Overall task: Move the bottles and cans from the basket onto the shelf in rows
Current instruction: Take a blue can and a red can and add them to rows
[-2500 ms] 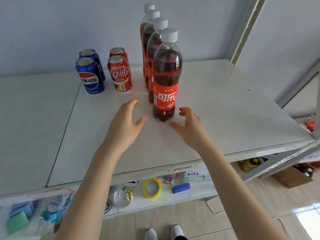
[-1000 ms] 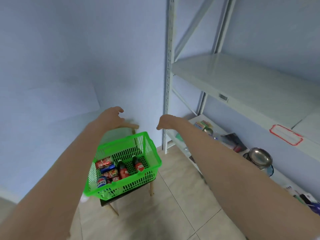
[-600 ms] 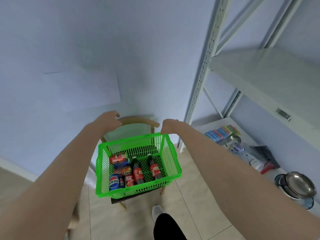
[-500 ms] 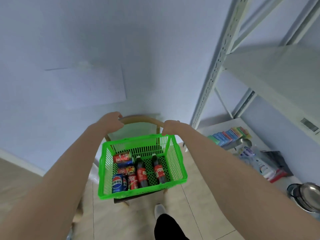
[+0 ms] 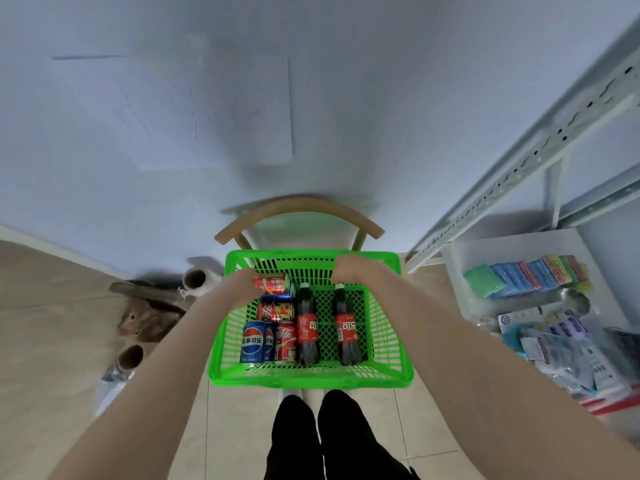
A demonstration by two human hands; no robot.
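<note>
Both hands were over the green basket [image 5: 311, 381]. The left hand [image 5: 242, 287] touched the lying red can [image 5: 275, 284]; I couldn't tell if it gripped. The right hand [image 5: 348, 270] was curled just above the right bottle [image 5: 346, 330], hold unclear. The other bottle [image 5: 307, 327] lay between the hands.

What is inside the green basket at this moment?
The left bottle and right bottle lie side by side in the basket; red cans and blue cans fill the left side. The left hand and right hand cover the far end, hiding whatever is under them.
</note>
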